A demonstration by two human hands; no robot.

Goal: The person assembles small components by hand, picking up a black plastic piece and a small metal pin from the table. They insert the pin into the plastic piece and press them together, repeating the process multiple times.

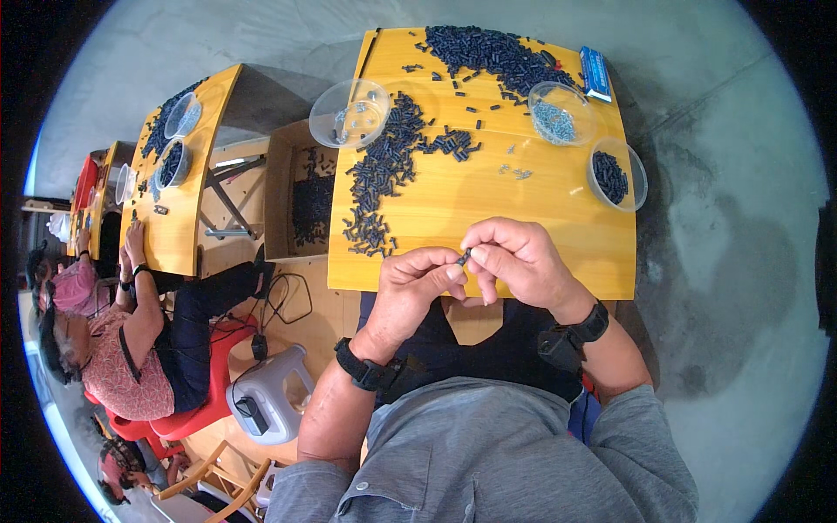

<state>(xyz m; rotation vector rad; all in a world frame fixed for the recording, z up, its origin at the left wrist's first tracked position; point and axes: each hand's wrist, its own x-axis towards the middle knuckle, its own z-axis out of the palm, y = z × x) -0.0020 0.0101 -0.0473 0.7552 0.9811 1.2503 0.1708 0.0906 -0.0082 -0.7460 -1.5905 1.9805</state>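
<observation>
Between the fingertips of both hands is a small black plastic part (pixel 464 257), held just over the near edge of the yellow table (pixel 540 227). My left hand (pixel 417 277) pinches it from the left with thumb and forefinger. From the right, my right hand (pixel 513 257) grips its other end, also in a thumb pinch. Fingers cover most of the part, so its exact kind does not show. Ahead of my left hand lies a long heap of small black parts (pixel 384 166). A few small metal pieces (pixel 514 173) lie loose beyond my right hand.
A bigger black heap (pixel 488 57) covers the far edge, beside a blue box (pixel 595 74). Clear bowls hold metal pieces (pixel 554 124), black parts (pixel 610 177) and a few bits (pixel 353 118). A cardboard box (pixel 296 192) stands left; a co-worker (pixel 131 357) sits at another table.
</observation>
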